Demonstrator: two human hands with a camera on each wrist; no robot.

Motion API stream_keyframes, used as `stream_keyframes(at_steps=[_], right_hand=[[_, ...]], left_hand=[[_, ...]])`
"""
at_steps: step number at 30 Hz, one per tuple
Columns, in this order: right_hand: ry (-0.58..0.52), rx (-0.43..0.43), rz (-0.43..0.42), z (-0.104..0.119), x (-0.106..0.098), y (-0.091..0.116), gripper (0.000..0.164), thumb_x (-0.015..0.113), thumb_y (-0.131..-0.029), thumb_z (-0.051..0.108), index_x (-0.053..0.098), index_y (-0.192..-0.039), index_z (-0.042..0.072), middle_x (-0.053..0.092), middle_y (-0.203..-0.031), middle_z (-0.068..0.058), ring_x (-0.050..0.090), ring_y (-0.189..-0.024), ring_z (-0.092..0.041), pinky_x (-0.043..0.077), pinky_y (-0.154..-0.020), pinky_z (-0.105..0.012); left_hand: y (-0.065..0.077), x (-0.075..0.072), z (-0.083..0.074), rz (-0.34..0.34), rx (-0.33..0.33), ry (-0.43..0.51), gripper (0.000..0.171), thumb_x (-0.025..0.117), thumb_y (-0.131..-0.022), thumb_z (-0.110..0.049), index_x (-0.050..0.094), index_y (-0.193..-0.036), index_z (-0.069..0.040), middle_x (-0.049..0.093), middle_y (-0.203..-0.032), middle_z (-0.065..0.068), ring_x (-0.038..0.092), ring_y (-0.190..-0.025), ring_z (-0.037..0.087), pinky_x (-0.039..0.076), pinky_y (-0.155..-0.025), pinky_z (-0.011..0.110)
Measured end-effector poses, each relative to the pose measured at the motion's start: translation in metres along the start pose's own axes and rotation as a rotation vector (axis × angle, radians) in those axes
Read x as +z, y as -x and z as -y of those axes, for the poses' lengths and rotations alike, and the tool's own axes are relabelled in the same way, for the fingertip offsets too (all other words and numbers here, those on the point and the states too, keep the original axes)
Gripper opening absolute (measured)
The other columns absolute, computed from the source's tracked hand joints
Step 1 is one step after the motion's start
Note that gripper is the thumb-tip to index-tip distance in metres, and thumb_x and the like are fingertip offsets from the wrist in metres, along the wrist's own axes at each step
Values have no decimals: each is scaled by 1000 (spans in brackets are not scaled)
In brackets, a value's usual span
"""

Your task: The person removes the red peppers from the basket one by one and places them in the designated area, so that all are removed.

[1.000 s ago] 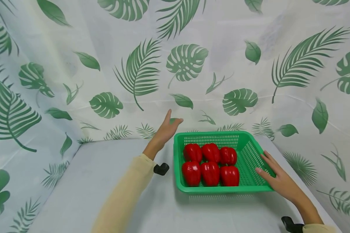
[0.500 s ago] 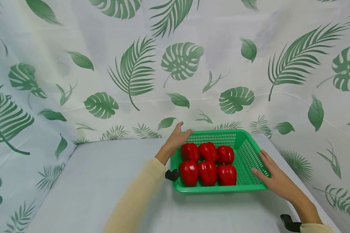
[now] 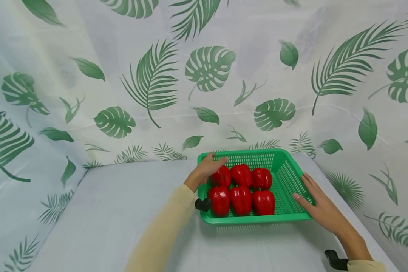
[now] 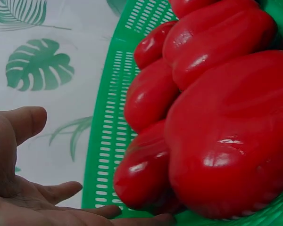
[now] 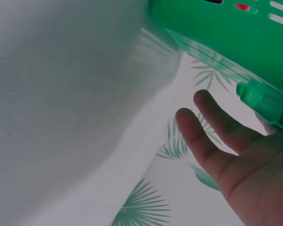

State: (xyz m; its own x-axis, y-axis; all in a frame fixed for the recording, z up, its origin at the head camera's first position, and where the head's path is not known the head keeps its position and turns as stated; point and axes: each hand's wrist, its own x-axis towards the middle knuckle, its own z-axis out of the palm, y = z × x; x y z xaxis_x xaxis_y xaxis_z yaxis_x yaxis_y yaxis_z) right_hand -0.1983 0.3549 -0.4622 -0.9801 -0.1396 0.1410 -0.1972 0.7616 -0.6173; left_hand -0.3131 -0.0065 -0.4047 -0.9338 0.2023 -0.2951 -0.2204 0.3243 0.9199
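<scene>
A green perforated plastic basket (image 3: 255, 219) sits on the right of the table, holding several glossy red bell peppers (image 3: 241, 200) in two rows at its left and middle. My left hand (image 3: 206, 169) reaches over the basket's back left corner, fingers extended, overlapping the back left pepper in the head view. In the left wrist view, the spread fingers appear beside the basket wall (image 4: 96, 155), close to the red peppers (image 4: 226, 132). My right hand (image 3: 326, 213) is at the basket's right rim, thumb over the inner side. Two of its fingers stretch straight outside the basket in the right wrist view.
A white cloth covers the table (image 3: 122, 211). Behind and at both sides hangs a white curtain (image 3: 176, 124) printed with green leaves. Black camera mounts (image 3: 203, 204) sit at both wrists. Inside the basket, its right part shows bare mesh.
My left hand has moved right and lower, from left of the basket to over its back left corner. The right hand stays at the right rim. The head view has shifted slightly.
</scene>
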Motion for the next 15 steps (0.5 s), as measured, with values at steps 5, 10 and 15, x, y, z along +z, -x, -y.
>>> stream_keyframes(at_steps=[5, 10, 15], right_hand=[[-18, 7, -14, 1, 1, 1, 84, 58, -110, 37, 13, -170, 1, 8, -175, -29, 12, -155, -60, 21, -103, -91], [-57, -8, -33, -1, 3, 4, 81, 58, -110, 35, 15, -170, 0, 8, -176, -26, 9, -157, -57, 18, -105, -91], [-90, -19, -51, -3, 3, 3, 80, 58, -110, 32, 15, -171, 3, 7, -177, -24, 5, -158, -56, 12, -108, -90]], left_hand=[[-3, 3, 5, 28, -25, -15, 81, 67, -104, -45, 33, -165, -5, 42, -161, 19, 43, -144, 40, 40, -115, 67], [-6, 7, 10, 36, -46, -8, 75, 70, -104, -38, 38, -160, -2, 49, -152, 18, 50, -135, 36, 45, -113, 61], [-9, 10, 13, 16, -61, -45, 67, 71, -105, -33, 43, -157, -2, 55, -142, 15, 57, -116, 28, 52, -103, 51]])
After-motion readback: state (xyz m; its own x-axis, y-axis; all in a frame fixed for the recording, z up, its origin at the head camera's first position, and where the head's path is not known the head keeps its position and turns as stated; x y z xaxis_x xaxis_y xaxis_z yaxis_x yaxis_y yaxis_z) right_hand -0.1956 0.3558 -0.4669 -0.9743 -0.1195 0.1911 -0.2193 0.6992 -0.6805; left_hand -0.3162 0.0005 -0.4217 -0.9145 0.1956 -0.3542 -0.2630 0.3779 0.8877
